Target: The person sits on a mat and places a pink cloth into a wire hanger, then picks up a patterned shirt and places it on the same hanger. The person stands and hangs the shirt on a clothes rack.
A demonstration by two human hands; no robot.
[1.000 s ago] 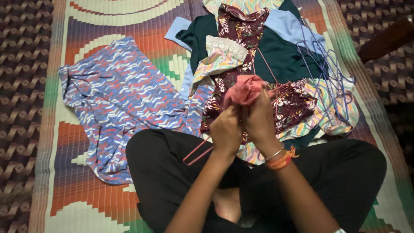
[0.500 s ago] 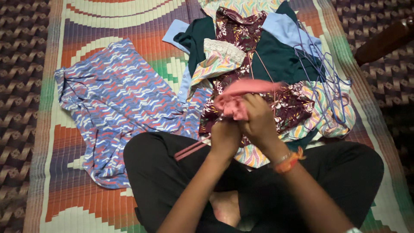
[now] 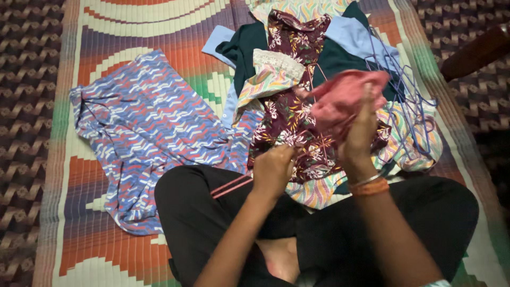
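I sit cross-legged on a striped mat. My right hand point(image 3: 360, 133) is raised and grips a small pink cloth point(image 3: 342, 95) above the heap of clothes. My left hand point(image 3: 273, 169) is lower, fingers closed on a pink wire hanger point(image 3: 229, 185) that slants down across my left knee. Under both hands lies a maroon floral garment point(image 3: 295, 119) on top of a pile with dark green, light blue and pastel patterned pieces.
A blue, white and red zigzag garment point(image 3: 143, 127) lies spread on the mat point(image 3: 95, 223) to my left. Several blue wire hangers point(image 3: 409, 101) rest on the right side of the pile. A dark wooden furniture leg point(image 3: 475, 50) stands at the upper right.
My right hand lifted the pink cloth up and to the right, away from my left hand. The left hand stayed low on the pink hanger.
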